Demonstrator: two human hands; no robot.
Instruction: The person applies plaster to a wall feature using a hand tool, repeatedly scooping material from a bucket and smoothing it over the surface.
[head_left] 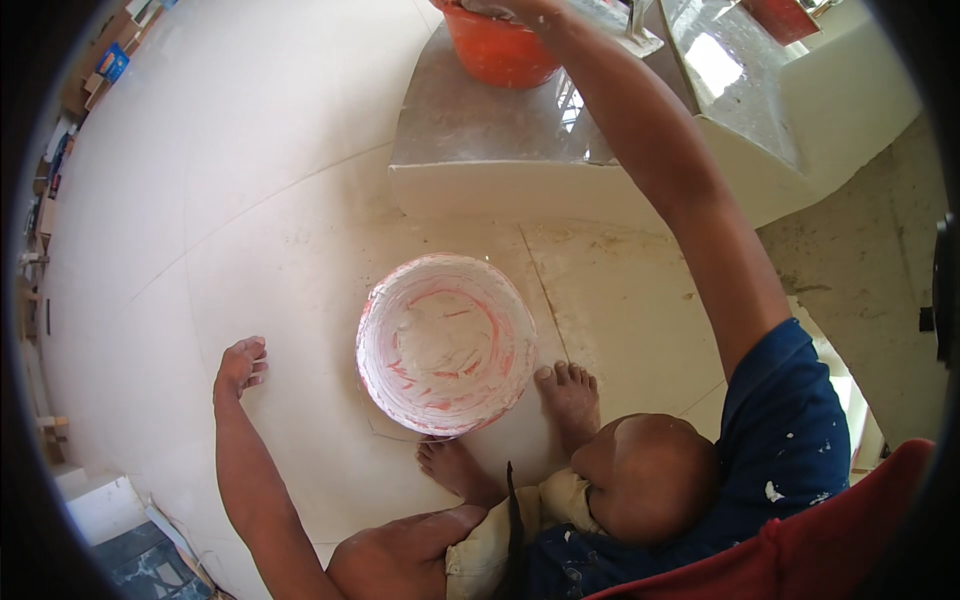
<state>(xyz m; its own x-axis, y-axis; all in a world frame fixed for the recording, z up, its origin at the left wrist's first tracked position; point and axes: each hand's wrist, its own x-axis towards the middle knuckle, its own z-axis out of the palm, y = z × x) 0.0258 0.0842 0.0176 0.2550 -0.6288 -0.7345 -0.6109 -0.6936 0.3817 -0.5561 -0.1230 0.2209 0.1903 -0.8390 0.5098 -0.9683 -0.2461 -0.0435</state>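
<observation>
A round bucket [445, 425], its inside coated with white plaster-like paste and streaked with red, stands on the floor in front of my feet. To the left of it, my left hand [240, 367] hangs above the floor, holding nothing, its fingers loosely bent and a little apart. My right arm stretches far forward to an orange-red tub [503, 55] on a grey stone-topped step. At the tub's upper edge is my right hand [505, 7]; the picture's top edge cuts it off, and its fingers are mostly hidden.
The shiny grey step [470, 125] has a pale front face. A flat metal tool [640, 42] lies beside the tub, and a red object [782, 18] sits farther right. Boxes and a blue package [113, 63] line the far left. My bare feet [572, 400] flank the bucket's near side.
</observation>
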